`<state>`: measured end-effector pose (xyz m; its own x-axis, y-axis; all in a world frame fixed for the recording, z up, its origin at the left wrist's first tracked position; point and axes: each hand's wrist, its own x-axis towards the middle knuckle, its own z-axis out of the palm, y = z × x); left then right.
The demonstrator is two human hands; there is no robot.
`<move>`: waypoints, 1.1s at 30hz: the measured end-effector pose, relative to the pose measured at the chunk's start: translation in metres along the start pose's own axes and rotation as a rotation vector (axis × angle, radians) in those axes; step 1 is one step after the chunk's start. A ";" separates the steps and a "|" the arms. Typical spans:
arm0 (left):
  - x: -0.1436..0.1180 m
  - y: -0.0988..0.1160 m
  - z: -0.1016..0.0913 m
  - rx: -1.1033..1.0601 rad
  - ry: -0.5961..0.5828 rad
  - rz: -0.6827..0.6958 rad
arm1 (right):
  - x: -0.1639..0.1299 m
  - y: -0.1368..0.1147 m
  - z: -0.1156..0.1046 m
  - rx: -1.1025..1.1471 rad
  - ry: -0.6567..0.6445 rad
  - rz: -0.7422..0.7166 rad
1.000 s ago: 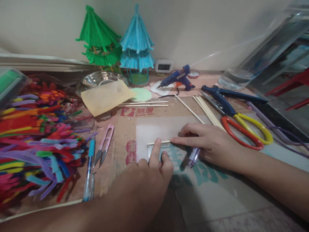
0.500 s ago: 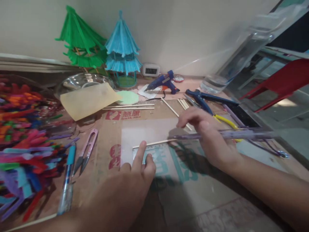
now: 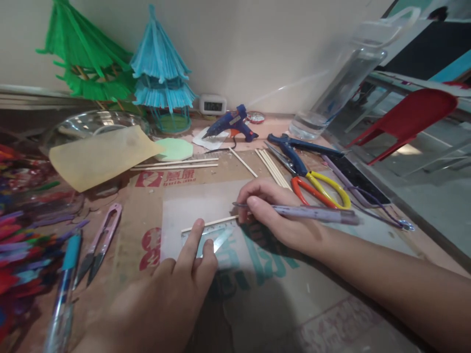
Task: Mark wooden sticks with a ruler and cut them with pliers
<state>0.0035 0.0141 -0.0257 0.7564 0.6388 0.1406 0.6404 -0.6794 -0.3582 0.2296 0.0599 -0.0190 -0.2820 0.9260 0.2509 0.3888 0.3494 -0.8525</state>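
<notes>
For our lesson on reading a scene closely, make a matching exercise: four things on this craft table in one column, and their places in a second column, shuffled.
Things:
1. pen
2. stick
3. glue gun
4. snips

Places:
A. by the wall, near the small clock
B. held in the right hand
C. left of the cardboard print, beside the blue pen
D. along the ruler's edge, under the left hand's fingers

Pairs: 1-B, 2-D, 3-A, 4-C
</notes>
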 end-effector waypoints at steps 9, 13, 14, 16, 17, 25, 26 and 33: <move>0.004 -0.001 -0.009 -0.012 -0.083 0.016 | 0.002 0.015 0.001 -0.449 -0.104 -0.427; 0.010 0.000 -0.017 -0.035 -0.169 -0.018 | 0.003 0.019 0.006 -0.469 -0.156 -0.376; 0.011 0.000 -0.019 -0.041 -0.179 -0.021 | 0.003 0.019 0.006 -0.467 -0.181 -0.351; 0.013 -0.001 -0.022 -0.056 -0.200 -0.032 | 0.002 0.018 0.005 -0.463 -0.209 -0.301; 0.013 -0.001 -0.024 -0.063 -0.211 -0.040 | 0.001 0.018 0.005 -0.462 -0.214 -0.286; 0.019 0.010 -0.031 -0.017 -0.119 -0.067 | 0.001 0.013 0.008 -0.435 -0.219 -0.249; 0.020 0.012 -0.030 -0.007 -0.104 -0.065 | 0.001 0.013 0.008 -0.431 -0.217 -0.255; 0.017 0.016 -0.025 0.022 -0.081 -0.045 | 0.001 0.013 0.007 -0.437 -0.223 -0.269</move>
<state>0.0299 0.0054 -0.0063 0.7130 0.6963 0.0825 0.6699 -0.6416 -0.3736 0.2281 0.0642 -0.0326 -0.5819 0.7599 0.2897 0.5913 0.6399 -0.4908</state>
